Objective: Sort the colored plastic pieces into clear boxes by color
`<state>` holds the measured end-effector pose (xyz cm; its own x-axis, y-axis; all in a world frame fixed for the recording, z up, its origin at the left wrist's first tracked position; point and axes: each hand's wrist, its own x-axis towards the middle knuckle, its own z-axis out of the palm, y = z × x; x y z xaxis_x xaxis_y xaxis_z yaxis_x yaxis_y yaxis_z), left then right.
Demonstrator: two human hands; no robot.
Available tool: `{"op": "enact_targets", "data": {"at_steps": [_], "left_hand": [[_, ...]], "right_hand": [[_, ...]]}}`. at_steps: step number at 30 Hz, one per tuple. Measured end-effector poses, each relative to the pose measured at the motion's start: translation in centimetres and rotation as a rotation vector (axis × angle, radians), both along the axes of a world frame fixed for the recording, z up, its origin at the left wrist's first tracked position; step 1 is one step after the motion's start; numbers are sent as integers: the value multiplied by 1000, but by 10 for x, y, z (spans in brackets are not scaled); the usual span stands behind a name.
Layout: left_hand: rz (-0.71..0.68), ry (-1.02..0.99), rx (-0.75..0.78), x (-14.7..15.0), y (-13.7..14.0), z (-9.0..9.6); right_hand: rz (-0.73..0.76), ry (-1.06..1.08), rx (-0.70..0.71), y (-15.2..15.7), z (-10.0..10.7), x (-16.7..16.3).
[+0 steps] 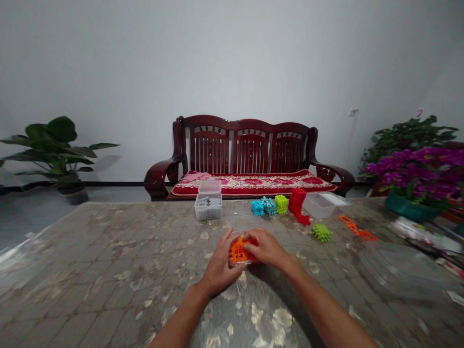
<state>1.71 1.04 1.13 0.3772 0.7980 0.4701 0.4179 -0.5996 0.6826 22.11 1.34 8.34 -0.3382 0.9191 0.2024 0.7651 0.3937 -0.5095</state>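
Orange interlocking plastic pieces [238, 251] lie in what looks like a small clear box [242, 264] in front of me. My left hand [222, 261] is closed around the left side of this box, its thumb along the near edge. From the right, my right hand [266, 245] bends over the orange pieces, with thumb and fingers curled onto them; its fingertips are partly hidden. A clear lid [242, 220] extends behind the box, flat on the table.
A clear box of grey pieces [209, 210] stands open behind. Blue [257, 208], yellow-green [281, 204] and red [297, 200] builds line the far side. A green build [322, 232], orange strips [357, 231], clear containers [402, 268] and a flower pot [413, 205] are right.
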Motion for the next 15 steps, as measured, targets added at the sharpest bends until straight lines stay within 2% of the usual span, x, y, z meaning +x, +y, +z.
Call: {"op": "enact_targets", "data": {"at_steps": [9,15], "left_hand": [[20,51,23,0,-1,1],[12,79,33,0,0,0]], "right_hand": [[-10,19,59,6,-4,7],[-45,221,125,6,-12,14]]}}
